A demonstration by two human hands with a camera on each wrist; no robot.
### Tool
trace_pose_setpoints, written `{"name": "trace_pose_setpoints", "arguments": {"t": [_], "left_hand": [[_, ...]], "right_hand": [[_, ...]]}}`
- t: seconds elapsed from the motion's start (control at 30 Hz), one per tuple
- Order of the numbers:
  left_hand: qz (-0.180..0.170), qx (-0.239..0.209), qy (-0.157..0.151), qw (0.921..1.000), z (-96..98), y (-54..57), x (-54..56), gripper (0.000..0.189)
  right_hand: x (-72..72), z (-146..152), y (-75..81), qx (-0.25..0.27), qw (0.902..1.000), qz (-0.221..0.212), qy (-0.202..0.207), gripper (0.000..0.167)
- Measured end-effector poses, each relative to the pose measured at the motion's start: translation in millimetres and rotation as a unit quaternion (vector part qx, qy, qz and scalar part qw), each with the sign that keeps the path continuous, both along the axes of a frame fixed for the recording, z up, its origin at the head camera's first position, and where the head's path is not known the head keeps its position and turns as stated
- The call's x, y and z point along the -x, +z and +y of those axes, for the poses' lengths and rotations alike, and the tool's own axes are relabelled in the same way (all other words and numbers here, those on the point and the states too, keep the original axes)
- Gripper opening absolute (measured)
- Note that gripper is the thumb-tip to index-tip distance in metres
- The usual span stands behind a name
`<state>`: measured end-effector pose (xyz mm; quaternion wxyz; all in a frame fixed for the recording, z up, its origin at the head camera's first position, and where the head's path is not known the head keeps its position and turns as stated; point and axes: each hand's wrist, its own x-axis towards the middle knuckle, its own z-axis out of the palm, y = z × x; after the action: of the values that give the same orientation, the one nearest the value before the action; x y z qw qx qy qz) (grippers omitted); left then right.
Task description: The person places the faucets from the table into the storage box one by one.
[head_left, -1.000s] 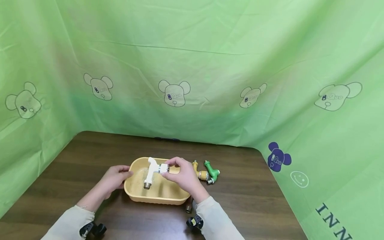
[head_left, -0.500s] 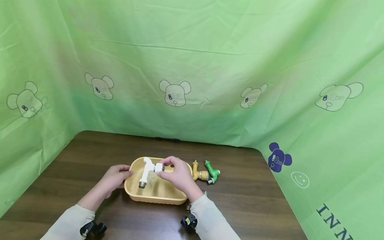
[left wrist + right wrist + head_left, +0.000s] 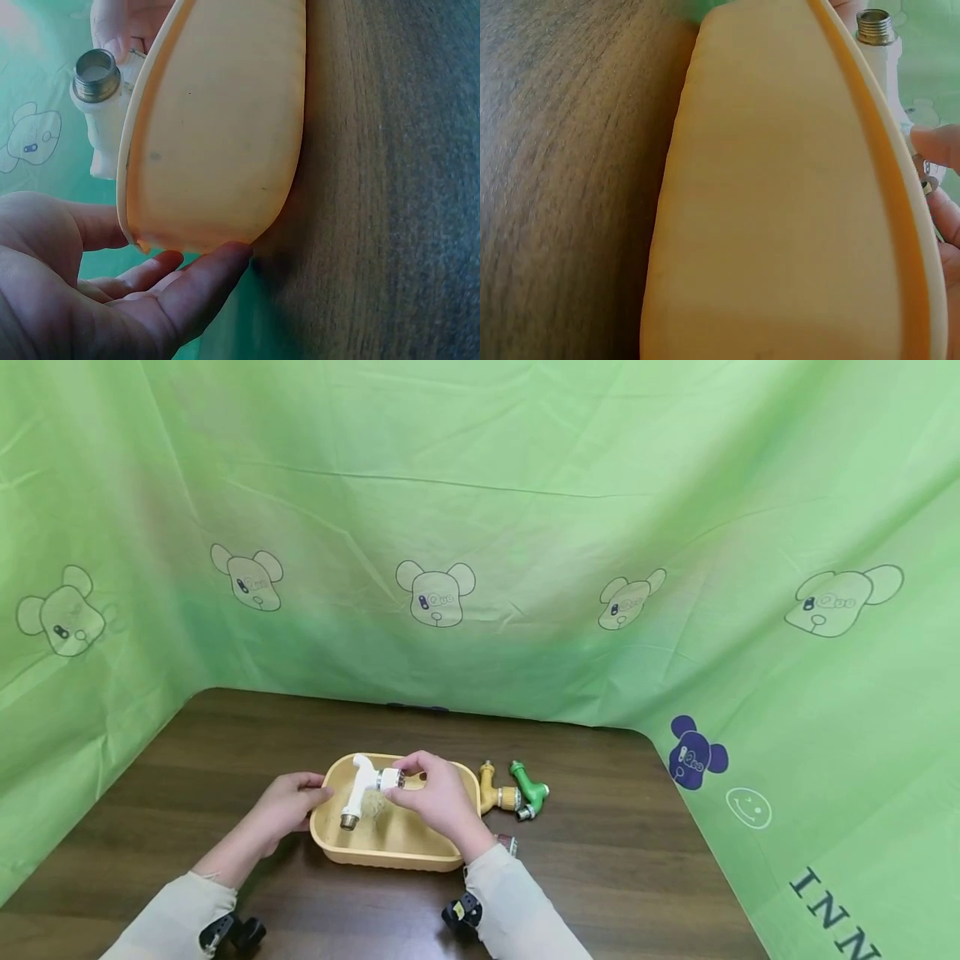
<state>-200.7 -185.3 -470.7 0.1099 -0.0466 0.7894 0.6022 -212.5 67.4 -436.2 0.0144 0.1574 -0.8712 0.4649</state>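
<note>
In the head view, my right hand pinches a white faucet by its handle end, above the inside of a yellow plastic basin. The faucet's threaded metal end points toward me, and its spout is at the far side. My left hand grips the basin's left end, thumb over the rim and fingers against the outer wall. In the right wrist view the basin wall hides most of the faucet and of the hand.
A yellow faucet and a green faucet lie on the brown wooden table right of the basin. A dark reddish piece with a metal end is partly hidden by my right sleeve. Green patterned cloth surrounds the table.
My right hand has carried the white faucet a little to the left over the basin. The sleeve has uncovered part of the reddish piece. My left hand has stayed in place.
</note>
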Motion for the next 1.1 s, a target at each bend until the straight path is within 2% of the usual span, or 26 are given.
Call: {"name": "trace_pose_setpoints", "arguments": {"t": [0.23, 0.5, 1.1], "left_hand": [[0.001, 0.006, -0.001, 1.0000, -0.4, 0.5, -0.3, 0.049], [-0.001, 0.016, -0.004, 0.9999, -1.1, 0.8, 1.1, 0.050], [0.000, 0.012, -0.005, 0.9999, -0.4, 1.9, 0.5, 0.048]], "right_hand": [[0.4, -6, -3.9, 0.014, 0.9997, -0.018, -0.001, 0.030], [2.1, -11, -7.4, -0.011, 0.9999, -0.004, -0.003, 0.031], [6.7, -26, -14.5, -0.022, 0.9994, -0.025, -0.004, 0.033]]}}
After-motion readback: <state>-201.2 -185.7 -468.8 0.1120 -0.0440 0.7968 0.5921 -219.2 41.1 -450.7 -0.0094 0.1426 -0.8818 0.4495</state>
